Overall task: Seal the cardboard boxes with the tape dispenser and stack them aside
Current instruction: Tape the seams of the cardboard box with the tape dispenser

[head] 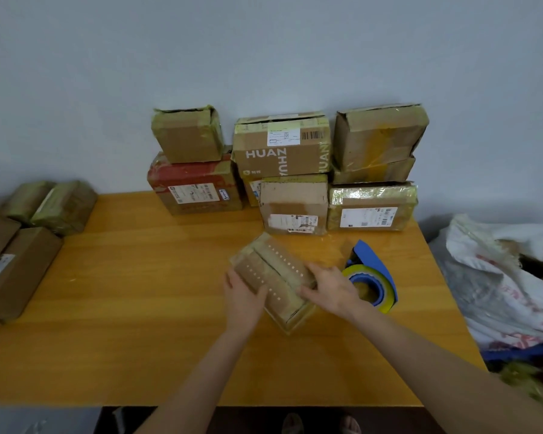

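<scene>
The small cardboard box [275, 264] lies in front of you, just right of the middle of the table [138, 308], turned slantwise so one corner points toward you. Its top flaps are folded down, with a dark seam running along the middle and rows of small white marks on either side.

Your left hand [243, 296] rests on the near left part of the top, the fingers laid fairly straight across the cardboard. Your right hand [331, 289] is on the right edge, its fingers bent over that edge and grasping the box.

Just beside your right hand, on the side away from the box, the blue tape dispenser [372, 267] lies on the table with a yellow-green tape roll [362, 270] in it; neither hand touches it.

Beyond the box, more cardboard boxes are stacked against the wall [264, 42]:
- a box printed HUAN [279, 151] sits in the middle, above a plain box with a label [292, 203];
- a red-taped box [195, 186] carries a smaller box [187, 134] on the left;
- a box wrapped in shiny tape [372, 208] sits under a torn-looking box [378, 136] on the right.

Well apart, at the table's left end, lie several brown boxes [16, 270] and tape-wrapped parcels [63, 205]. Off the right edge sits a white sack [499, 277] with red print.
</scene>
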`<move>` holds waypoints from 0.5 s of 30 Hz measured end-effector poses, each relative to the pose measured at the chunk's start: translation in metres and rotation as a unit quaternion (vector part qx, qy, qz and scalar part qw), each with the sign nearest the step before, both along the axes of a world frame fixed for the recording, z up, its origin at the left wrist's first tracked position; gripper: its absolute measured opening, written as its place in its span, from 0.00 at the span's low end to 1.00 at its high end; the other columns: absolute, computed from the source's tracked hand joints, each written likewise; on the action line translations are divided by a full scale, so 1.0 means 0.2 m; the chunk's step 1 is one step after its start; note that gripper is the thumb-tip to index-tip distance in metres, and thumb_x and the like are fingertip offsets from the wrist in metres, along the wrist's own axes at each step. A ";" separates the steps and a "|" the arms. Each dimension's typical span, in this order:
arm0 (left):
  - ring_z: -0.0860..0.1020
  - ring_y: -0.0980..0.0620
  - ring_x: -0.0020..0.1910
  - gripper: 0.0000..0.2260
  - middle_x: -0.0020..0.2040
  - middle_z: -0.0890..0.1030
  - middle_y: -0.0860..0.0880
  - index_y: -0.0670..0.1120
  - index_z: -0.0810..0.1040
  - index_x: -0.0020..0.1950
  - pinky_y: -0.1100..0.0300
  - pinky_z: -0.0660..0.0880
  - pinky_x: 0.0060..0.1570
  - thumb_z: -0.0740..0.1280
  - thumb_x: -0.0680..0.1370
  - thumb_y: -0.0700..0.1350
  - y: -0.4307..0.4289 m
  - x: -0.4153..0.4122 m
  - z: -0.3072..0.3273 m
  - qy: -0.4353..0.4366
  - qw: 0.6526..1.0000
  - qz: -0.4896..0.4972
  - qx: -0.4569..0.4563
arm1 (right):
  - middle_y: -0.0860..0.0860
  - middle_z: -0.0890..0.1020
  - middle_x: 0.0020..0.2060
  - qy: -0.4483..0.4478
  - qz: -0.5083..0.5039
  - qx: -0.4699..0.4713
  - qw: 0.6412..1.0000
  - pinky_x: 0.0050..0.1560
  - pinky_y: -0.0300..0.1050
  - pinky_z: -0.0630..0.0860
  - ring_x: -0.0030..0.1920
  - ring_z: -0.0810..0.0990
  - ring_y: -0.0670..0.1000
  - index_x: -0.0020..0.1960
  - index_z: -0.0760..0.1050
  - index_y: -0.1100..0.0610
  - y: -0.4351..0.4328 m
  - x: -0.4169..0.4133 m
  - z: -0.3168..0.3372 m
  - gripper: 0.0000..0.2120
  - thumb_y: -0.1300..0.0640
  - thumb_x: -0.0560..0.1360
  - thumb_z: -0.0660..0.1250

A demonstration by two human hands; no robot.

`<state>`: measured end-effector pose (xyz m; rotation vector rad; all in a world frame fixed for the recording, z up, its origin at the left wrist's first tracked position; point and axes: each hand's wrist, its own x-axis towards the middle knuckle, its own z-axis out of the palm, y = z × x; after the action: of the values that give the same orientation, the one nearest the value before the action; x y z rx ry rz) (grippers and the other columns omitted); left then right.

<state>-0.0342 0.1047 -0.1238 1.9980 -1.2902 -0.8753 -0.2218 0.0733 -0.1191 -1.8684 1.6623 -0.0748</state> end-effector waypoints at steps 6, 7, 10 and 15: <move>0.71 0.45 0.67 0.36 0.72 0.69 0.46 0.48 0.49 0.79 0.47 0.71 0.65 0.68 0.78 0.42 -0.05 -0.11 -0.01 0.044 0.994 -0.087 0.040 | 0.51 0.74 0.62 0.028 -0.087 -0.074 0.993 0.58 0.50 0.75 0.65 0.70 0.54 0.68 0.70 0.49 0.00 -0.22 0.04 0.23 0.41 0.77 0.64; 0.71 0.45 0.67 0.35 0.71 0.70 0.45 0.48 0.50 0.79 0.46 0.71 0.65 0.67 0.78 0.43 -0.07 -0.13 0.00 0.036 0.994 -0.091 0.041 | 0.53 0.72 0.63 0.038 -0.136 -0.080 0.987 0.59 0.50 0.73 0.65 0.69 0.56 0.70 0.68 0.50 -0.01 -0.29 0.04 0.25 0.42 0.76 0.66; 0.72 0.44 0.67 0.37 0.70 0.70 0.44 0.48 0.53 0.78 0.45 0.71 0.64 0.71 0.76 0.46 -0.07 -0.16 0.01 0.059 0.994 -0.078 0.057 | 0.58 0.70 0.65 0.068 -0.266 0.008 0.962 0.61 0.53 0.71 0.65 0.70 0.60 0.72 0.63 0.56 -0.01 -0.52 0.00 0.37 0.40 0.72 0.71; 0.71 0.46 0.67 0.41 0.71 0.68 0.46 0.50 0.48 0.79 0.45 0.71 0.65 0.72 0.75 0.46 0.02 -0.17 -0.01 0.093 0.988 -0.085 0.087 | 0.53 0.69 0.30 -0.103 -0.314 0.198 0.923 0.31 0.44 0.64 0.29 0.67 0.51 0.42 0.71 0.60 0.03 -0.61 -0.14 0.16 0.50 0.73 0.74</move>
<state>-0.0682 0.1097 -0.1249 1.9015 -1.3306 -1.2629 -0.3429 0.0794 -0.1480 -0.9505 1.8927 -0.1785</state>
